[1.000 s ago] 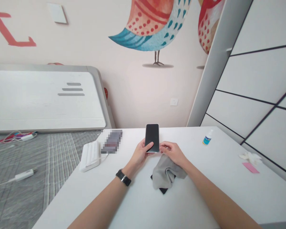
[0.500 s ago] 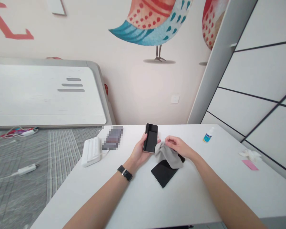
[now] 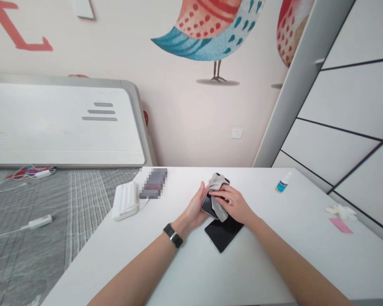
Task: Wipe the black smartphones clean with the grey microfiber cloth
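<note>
- While the left hand (image 3: 196, 208) grips the phone (image 3: 208, 204) above the bench (image 3: 185, 267), its long axis running away toward the wall, the right hand (image 3: 234, 204) presses a grey cloth (image 3: 217, 187) onto its screen
- Just beneath lies a black tablet (image 3: 222, 233); a white case (image 3: 125, 200) sits left, a small bottle (image 3: 282, 182) right

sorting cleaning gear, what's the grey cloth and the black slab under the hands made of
Grey cloth: soft matte fabric, probably microfibre; it bunches and folds over the phone. Black slab: smooth and glossy with a faint sheen, looks like glass or plastic.
</note>
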A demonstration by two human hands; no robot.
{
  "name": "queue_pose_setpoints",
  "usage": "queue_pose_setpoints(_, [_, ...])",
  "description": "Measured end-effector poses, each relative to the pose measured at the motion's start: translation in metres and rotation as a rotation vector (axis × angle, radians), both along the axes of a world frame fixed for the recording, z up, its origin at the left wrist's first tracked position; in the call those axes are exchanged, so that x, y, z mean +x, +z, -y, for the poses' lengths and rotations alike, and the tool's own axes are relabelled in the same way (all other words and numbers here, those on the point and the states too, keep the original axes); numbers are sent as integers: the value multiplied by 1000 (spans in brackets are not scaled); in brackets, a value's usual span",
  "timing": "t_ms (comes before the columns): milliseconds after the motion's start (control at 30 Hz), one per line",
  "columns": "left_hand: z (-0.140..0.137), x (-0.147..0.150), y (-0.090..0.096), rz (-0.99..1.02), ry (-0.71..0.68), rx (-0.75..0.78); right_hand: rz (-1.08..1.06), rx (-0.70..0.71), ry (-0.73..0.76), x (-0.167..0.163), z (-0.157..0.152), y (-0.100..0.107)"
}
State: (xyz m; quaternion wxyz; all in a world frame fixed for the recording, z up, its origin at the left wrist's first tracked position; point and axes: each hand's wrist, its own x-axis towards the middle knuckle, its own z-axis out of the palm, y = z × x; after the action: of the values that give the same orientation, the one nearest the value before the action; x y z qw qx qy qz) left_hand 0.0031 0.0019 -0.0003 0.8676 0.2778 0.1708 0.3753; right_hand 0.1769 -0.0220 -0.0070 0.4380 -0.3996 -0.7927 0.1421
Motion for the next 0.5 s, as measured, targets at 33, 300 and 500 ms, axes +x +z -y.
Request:
queue_pose_setpoints(33, [0,0,0,-8,-6,-1,14,13,-7,2,-2,0])
queue_pose_setpoints(300, [4,2,5,-20,-93,-43,-35,228,-286,15,-13,-5])
queue_pose_setpoints(500, [1,1,8,9,15,-45,108,292,-88,-7,-9,-6])
